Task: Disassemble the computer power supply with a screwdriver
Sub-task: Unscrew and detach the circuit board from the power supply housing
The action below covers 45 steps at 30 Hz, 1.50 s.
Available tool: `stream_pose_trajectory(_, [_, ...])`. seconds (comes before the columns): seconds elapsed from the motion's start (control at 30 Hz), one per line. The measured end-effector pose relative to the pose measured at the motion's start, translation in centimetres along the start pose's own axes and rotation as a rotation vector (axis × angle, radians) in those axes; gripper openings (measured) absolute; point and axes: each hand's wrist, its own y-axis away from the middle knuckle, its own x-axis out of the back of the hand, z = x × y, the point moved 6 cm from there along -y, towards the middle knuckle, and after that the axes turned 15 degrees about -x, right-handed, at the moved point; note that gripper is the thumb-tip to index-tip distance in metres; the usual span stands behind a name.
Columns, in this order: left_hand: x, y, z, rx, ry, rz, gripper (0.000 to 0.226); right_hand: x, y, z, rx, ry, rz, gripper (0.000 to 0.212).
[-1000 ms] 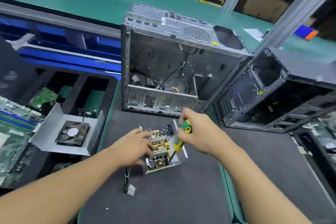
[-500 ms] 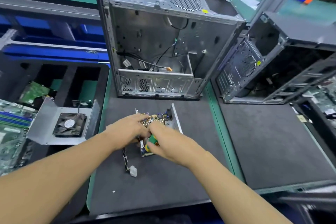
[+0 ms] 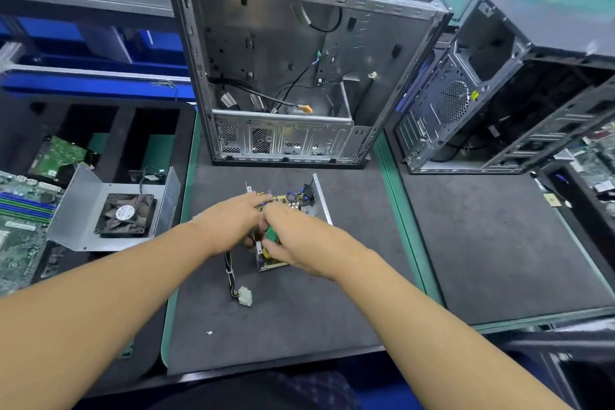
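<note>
While the right hand (image 3: pixel 301 243) curls its fingers round the green-yellow screwdriver (image 3: pixel 271 236), the power supply (image 3: pixel 320 206) lies open on the desk's dark mat (image 3: pixel 299 319), board and wires bare in its metal tray; the left hand (image 3: pixel 233 223) covers it, grip unclear.

Both bare forearms extend forward from the lower corners and converge at centre. Left hand (image 3: pixel 233 221): palm down, fingers extended forward, close against the right hand. Right hand (image 3: pixel 301 241): palm down, wrist angled inward, fingers curled round the handle of the screwdriver (image 3: pixel 270 237), knuckles facing up.
</note>
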Motion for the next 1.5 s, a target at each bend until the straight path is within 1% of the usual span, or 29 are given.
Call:
stream_pose_trajectory(0.03, [0.0,-0.1,0.1,-0.017,0.008,-0.013,0.034,0.0,-0.1,-0.1,0.010,0.005,-0.004,0.021])
stream_pose_trajectory(0.07, [-0.2,-0.3,0.1,-0.041,-0.041,-0.054,0.032,-0.1,-0.2,-0.2,0.021,0.012,-0.007,0.019])
stream_pose_trajectory(0.13, [-0.1,-0.5,-0.1,0.017,-0.040,-0.094,0.034,0.1,-0.4,-0.4,0.046,0.016,0.002,0.016])
stream_pose_trajectory(0.17, [0.2,-0.5,-0.1,0.024,-0.024,-0.101,0.035,0.2,-0.5,-0.4,0.056,0.015,0.009,0.016])
stream_pose_trajectory(0.27, [0.7,-0.5,0.1,-0.057,0.039,-0.064,0.036,0.4,-0.4,-0.1,0.045,0.009,0.017,0.020])
stream_pose_trajectory(0.33, [1.1,-0.5,0.5,-0.062,0.086,-0.064,0.044,0.6,-0.4,0.1,0.026,0.006,0.009,0.024])
stream_pose_trajectory(0.47, [1.4,-0.9,0.7,-0.051,0.043,-0.059,0.069,0.7,-0.8,0.0,-0.002,0.038,-0.015,0.027])
stream_pose_trajectory(0.53, [1.1,-0.8,0.5,-0.031,0.029,-0.100,0.080,0.2,-0.9,-0.2,-0.016,0.112,-0.021,0.032])
stream_pose_trajectory(0.57, [0.8,-0.8,0.4,-0.029,0.003,-0.136,0.083,-0.1,-1.0,-0.3,-0.023,0.157,-0.008,0.037])
stream_pose_trajectory(0.63, [0.5,-0.8,0.3,-0.037,-0.046,-0.179,0.080,-0.4,-1.0,-0.5,-0.051,0.243,0.028,0.053])
stream_pose_trajectory(0.7, [0.5,-0.8,0.4,-0.045,-0.038,-0.178,0.074,-0.3,-1.2,-0.5,-0.049,0.310,0.037,0.058])
stream_pose_trajectory(0.77, [0.6,-0.9,0.5,-0.047,-0.006,-0.137,0.071,-0.2,-1.4,-0.5,-0.028,0.348,0.017,0.056])
stream_pose_trajectory(0.83, [0.9,-0.9,0.3,-0.051,0.020,-0.065,0.055,0.2,-1.4,-0.2,-0.049,0.269,-0.002,0.052])
stream_pose_trajectory(0.87, [0.8,-0.9,0.3,-0.054,0.026,-0.068,0.048,0.3,-1.3,-0.1,-0.064,0.222,-0.010,0.050])
stream_pose_trajectory(0.9, [0.6,-1.0,0.2,-0.056,0.024,-0.094,0.048,0.4,-1.2,0.0,-0.073,0.196,-0.018,0.049])
stream_pose_trajectory(0.97, [0.2,-1.0,0.5,-0.086,0.007,-0.180,0.056,0.6,-1.0,0.1,-0.086,0.172,-0.030,0.049])
stream_pose_trajectory(1.0, [0.3,-1.1,0.6,-0.099,0.006,-0.189,0.057,0.6,-1.0,0.2,-0.087,0.172,-0.034,0.050])
stream_pose_trajectory(1.07, [0.7,-1.1,0.5,-0.104,0.041,-0.156,0.051,0.3,-1.1,0.0,-0.080,0.202,-0.052,0.052])
stream_pose_trajectory(1.17, [1.4,-0.9,0.7,-0.135,0.089,-0.068,0.035,-0.3,-1.1,-0.3,-0.062,0.259,-0.065,0.051])
stream_pose_trajectory(1.23, [1.2,-0.7,0.7,-0.120,0.112,-0.067,0.035,-0.3,-1.0,-0.2,-0.061,0.223,-0.057,0.049])
stream_pose_trajectory(1.4, [0.4,-0.6,0.2,-0.069,0.074,-0.166,0.051,0.2,-0.6,-0.1,-0.069,0.135,-0.029,0.047])
stream_pose_trajectory(1.5, [0.3,-0.6,0.1,-0.074,0.073,-0.195,0.045,0.3,-0.5,0.0,-0.068,0.125,-0.022,0.045])
